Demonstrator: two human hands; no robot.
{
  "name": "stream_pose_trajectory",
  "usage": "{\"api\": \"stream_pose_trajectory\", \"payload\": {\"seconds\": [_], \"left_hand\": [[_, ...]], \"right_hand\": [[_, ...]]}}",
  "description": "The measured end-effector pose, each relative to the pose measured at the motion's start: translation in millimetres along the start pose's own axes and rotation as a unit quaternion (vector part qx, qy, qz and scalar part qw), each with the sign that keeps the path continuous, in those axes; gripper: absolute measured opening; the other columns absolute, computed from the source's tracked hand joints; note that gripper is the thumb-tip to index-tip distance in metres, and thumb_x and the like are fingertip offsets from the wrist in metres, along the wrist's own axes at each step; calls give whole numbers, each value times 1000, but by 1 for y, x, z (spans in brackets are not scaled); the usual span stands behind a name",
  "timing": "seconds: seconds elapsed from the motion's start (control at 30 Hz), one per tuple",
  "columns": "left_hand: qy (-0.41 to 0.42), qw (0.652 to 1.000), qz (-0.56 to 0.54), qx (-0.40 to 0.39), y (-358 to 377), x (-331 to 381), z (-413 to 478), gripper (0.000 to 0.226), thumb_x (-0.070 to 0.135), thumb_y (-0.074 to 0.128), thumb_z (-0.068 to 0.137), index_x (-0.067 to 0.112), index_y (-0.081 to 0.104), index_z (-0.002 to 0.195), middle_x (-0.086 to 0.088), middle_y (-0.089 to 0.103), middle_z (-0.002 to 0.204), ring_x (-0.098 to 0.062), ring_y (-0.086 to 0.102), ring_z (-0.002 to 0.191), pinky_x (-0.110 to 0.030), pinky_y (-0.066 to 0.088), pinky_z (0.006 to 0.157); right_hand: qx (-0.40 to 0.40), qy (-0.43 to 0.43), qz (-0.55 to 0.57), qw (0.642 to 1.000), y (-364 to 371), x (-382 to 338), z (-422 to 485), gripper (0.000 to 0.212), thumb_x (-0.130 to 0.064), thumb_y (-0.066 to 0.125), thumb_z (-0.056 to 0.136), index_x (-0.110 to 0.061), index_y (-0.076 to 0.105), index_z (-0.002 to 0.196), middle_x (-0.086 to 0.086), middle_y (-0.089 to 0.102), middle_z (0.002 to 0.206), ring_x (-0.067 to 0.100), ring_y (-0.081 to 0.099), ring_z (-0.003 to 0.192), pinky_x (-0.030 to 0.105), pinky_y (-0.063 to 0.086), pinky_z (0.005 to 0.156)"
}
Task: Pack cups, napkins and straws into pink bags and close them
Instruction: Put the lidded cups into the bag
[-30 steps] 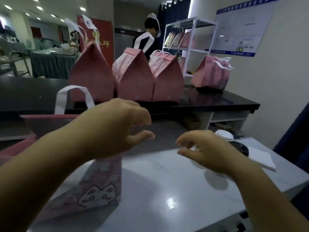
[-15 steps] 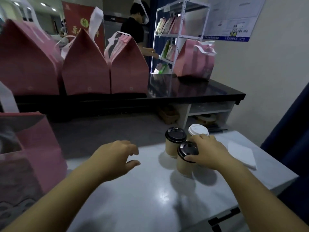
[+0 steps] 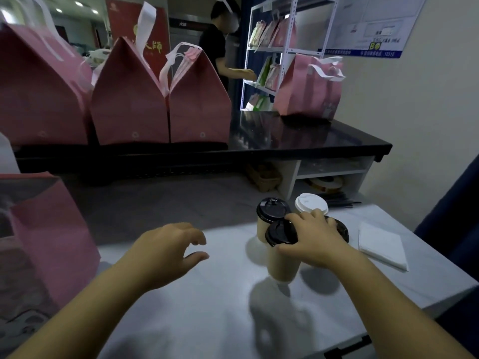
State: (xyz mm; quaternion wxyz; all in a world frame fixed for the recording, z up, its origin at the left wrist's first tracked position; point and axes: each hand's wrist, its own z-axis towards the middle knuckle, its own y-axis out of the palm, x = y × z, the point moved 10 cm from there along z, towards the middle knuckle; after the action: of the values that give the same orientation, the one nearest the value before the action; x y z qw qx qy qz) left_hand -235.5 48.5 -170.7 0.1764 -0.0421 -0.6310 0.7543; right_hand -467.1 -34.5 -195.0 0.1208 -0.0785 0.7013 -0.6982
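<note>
Our right grip [image 3: 315,238] clamps the near black-lid cup [image 3: 281,257] by its lid, mid-right on the tabletop [image 3: 207,307], prob. to keep it upright for the open pink bag [image 3: 51,237] at near left, while our left grip [image 3: 166,251] hangs apart & empty btw them.
</note>
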Motion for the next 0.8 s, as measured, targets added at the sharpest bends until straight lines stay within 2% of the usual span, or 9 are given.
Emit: {"api": "stream_pose_trajectory", "payload": {"seconds": [0.13, 0.27, 0.37, 0.47, 0.63, 0.73, 0.8], "left_hand": [[27, 998, -6, 65, -61, 5, -15, 33, 58, 50, 80, 36, 61, 103, 21, 57, 97, 0, 53, 81, -13, 39, 64], [50, 991, -9, 125, -129, -5, -41, 45, 63, 45, 77, 29, 66, 97, 16, 62, 90, -2, 59, 76, -26, 52, 63], [57, 987, 23, 147, -171, -26, -62, 43, 63, 45, 78, 28, 67, 93, 15, 63, 85, -1, 60, 71, -26, 53, 60], [43, 984, 45, 168, -204, -61, -86, 37, 59, 49, 77, 29, 67, 91, 14, 64, 81, -2, 61, 69, -30, 54, 59], [-13, 982, 50, 181, -232, -136, -131, 31, 53, 53, 77, 29, 68, 88, 16, 63, 81, -3, 61, 71, -35, 54, 61], [-56, 984, 56, 158, -231, -179, -155, 18, 41, 58, 84, 27, 68, 91, 11, 65, 88, -11, 61, 80, -41, 53, 69], [-90, 983, 69, 143, -228, -212, -174, 12, 31, 62, 83, 28, 68, 94, 9, 65, 95, -16, 56, 88, -40, 49, 76]], "right_hand": [[67, -64, 75, 993, -41, -43, -5, 67, -70, 47, 69, -37, 40, 126, -9, 49, 115, 16, 32, 107, 36, 29, 89], [128, -144, 143, 971, -94, -102, -11, 80, -71, 43, 64, -32, 38, 134, -10, 47, 119, 12, 35, 109, 33, 34, 91], [157, -199, 211, 944, -128, -149, -16, 86, -71, 40, 63, -29, 37, 138, -13, 44, 120, 9, 34, 111, 26, 29, 89], [187, -242, 261, 916, -157, -199, -19, 83, -67, 43, 65, -27, 40, 138, -11, 47, 121, 10, 37, 112, 24, 30, 89], [211, -293, 343, 867, -189, -283, -24, 75, -62, 49, 69, -27, 43, 135, -7, 50, 122, 14, 41, 117, 29, 36, 95], [202, -322, 369, 848, -194, -336, -26, 71, -60, 51, 70, -29, 43, 134, -8, 51, 122, 14, 41, 117, 31, 38, 96], [192, -338, 357, 849, -191, -374, -25, 71, -60, 53, 70, -29, 44, 133, -8, 51, 121, 15, 40, 116, 30, 37, 95]]}}
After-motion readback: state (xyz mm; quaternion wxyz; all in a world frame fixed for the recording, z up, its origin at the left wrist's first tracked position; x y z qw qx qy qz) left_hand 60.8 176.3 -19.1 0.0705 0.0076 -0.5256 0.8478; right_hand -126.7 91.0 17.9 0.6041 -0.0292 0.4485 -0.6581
